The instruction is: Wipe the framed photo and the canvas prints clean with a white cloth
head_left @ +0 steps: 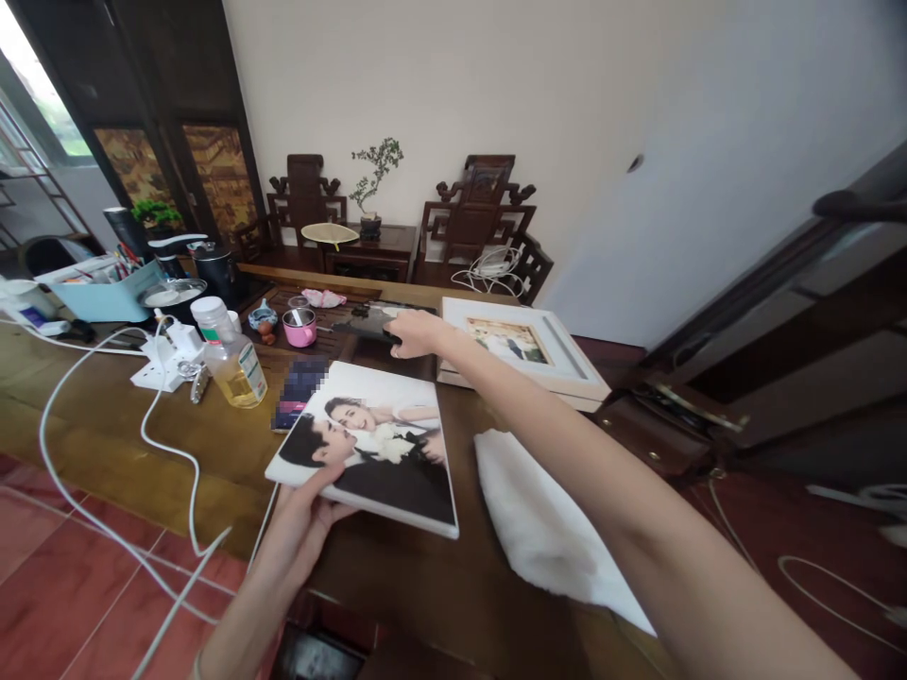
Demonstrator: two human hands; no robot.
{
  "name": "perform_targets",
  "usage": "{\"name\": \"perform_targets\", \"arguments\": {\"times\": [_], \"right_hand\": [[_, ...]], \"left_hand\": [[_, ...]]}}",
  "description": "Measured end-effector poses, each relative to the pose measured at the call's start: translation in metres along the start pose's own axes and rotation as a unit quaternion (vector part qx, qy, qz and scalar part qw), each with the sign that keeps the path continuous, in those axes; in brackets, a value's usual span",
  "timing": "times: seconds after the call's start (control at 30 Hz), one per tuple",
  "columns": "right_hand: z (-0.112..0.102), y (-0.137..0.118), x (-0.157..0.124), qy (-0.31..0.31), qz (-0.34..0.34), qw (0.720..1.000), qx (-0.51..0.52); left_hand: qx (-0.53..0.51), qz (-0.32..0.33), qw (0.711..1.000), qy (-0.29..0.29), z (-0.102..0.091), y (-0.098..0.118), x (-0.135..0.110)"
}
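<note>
My left hand (pixel 308 519) grips the lower left edge of a white-edged wedding photo panel (pixel 386 482), thumb on top and fingers underneath. The panel is tilted above the near part of the table and shows a couple with white flowers. Stretched across to the far side, my right hand (pixel 416 332) has its fingers curled at the right end of a dark flat panel (pixel 365 319). Its fingertips are partly hidden. To the right of that hand lies a white framed photo (pixel 567 354). A white cloth (pixel 528 510) rests under my right forearm.
On the table's left stand a bottle of yellow liquid (pixel 241 373), a white power strip (pixel 166 359) with trailing cables, a pink cup (pixel 299 328) and a blue box (pixel 113 288). A brown bag (pixel 656 425) sits at the right edge. Wooden chairs (pixel 478 212) stand behind.
</note>
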State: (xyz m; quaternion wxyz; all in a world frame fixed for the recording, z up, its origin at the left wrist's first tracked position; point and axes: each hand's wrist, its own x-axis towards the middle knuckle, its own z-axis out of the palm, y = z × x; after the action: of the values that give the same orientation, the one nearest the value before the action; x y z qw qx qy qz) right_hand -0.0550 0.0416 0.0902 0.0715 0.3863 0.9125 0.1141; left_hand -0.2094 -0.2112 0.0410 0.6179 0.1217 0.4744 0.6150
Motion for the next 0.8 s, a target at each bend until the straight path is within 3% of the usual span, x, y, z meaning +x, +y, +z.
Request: {"name": "perform_targets", "arguments": {"times": [0.2,0.43,0.8], "right_hand": [[-0.017,0.019,-0.004,0.040,0.046,0.998,0.017],[-0.014,0.027,-0.004,0.055,0.064,0.996,0.035],[-0.012,0.037,-0.006,0.066,0.081,0.993,0.057]], "left_hand": [[0.014,0.028,0.999,-0.018,0.017,0.015,0.034],[0.017,0.036,0.999,-0.027,0.041,0.021,0.070],[-0.005,0.052,0.996,-0.077,0.071,0.017,0.109]]}}
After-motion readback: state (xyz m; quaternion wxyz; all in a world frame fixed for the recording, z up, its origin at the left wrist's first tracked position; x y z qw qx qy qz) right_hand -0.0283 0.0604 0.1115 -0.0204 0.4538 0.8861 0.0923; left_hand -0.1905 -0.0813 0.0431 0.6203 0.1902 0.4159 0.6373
